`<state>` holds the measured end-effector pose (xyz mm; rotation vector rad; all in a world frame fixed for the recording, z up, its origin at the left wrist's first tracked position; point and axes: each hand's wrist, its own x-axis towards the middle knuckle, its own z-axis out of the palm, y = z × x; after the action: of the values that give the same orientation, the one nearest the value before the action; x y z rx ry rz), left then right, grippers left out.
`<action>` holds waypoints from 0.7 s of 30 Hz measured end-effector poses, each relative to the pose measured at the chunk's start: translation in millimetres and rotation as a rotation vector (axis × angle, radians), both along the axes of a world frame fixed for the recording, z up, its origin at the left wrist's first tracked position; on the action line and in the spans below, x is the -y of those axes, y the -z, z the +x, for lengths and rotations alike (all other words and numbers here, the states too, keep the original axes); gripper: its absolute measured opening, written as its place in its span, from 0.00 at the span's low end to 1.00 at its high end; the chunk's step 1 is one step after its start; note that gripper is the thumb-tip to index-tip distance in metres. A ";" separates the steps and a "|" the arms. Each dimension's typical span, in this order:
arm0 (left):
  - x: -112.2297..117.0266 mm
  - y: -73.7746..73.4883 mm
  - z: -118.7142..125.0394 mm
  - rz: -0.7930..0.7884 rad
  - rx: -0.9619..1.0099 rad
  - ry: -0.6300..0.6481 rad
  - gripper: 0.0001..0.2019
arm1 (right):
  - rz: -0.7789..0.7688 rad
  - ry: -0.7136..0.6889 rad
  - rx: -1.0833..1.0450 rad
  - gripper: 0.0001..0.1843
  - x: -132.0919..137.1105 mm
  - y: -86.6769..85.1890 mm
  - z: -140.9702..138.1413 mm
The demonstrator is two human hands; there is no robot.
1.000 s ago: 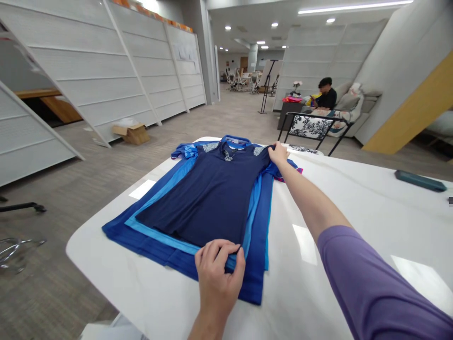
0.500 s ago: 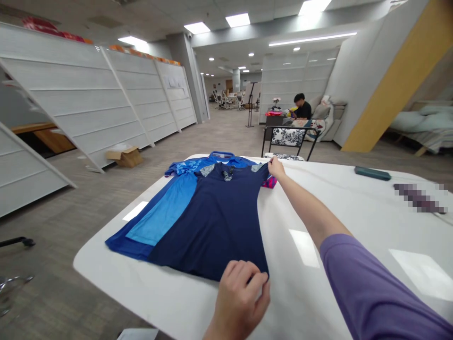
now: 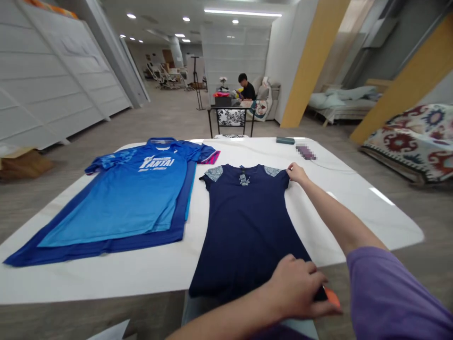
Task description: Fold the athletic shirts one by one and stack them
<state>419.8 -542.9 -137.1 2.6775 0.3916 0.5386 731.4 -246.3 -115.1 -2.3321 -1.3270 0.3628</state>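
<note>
A navy short-sleeved T-shirt point(image 3: 247, 222) with patterned grey shoulders lies spread on the white table, its hem reaching past the near edge. My right hand point(image 3: 297, 174) pinches the end of its right-side sleeve. At the lower right hem corner is my left hand point(image 3: 300, 288), fingers above and thumb below, with dark fabric between them; the exact grip is partly hidden. To the left lies a blue shirt point(image 3: 123, 189) with white lettering, on top of a darker blue garment point(image 3: 106, 249). Part of a pink patterned cloth point(image 3: 212, 157) shows beside its sleeve.
The white table point(image 3: 371, 226) carries a dark green case point(image 3: 285, 140) and a blurred item with a cable point(image 3: 306, 152) at the far right. Beyond it stands a patterned chair point(image 3: 231, 118). Farther back a person point(image 3: 247, 89) sits. Something orange point(image 3: 332, 297) shows below my left hand.
The navy T-shirt has come off the blue garments and moved right, both hands moving with it. The blue shirt's lettering is now uncovered. My view has turned right.
</note>
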 end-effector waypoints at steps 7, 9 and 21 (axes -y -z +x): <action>-225.7 -24.8 -47.6 0.005 0.055 -0.730 0.22 | 0.191 -0.329 0.219 0.25 44.5 32.9 5.1; -298.1 -5.9 -65.5 -0.013 -0.040 -0.836 0.26 | 0.132 -0.471 0.187 0.30 32.5 46.0 -25.3; -496.1 75.1 -34.8 -0.076 -0.248 -0.788 0.42 | -0.056 -0.518 0.264 0.47 -116.1 81.5 7.8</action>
<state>385.0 -46.8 -212.1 2.4401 1.5270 0.3744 739.1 -130.2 -196.6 -2.1036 -2.0773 0.2509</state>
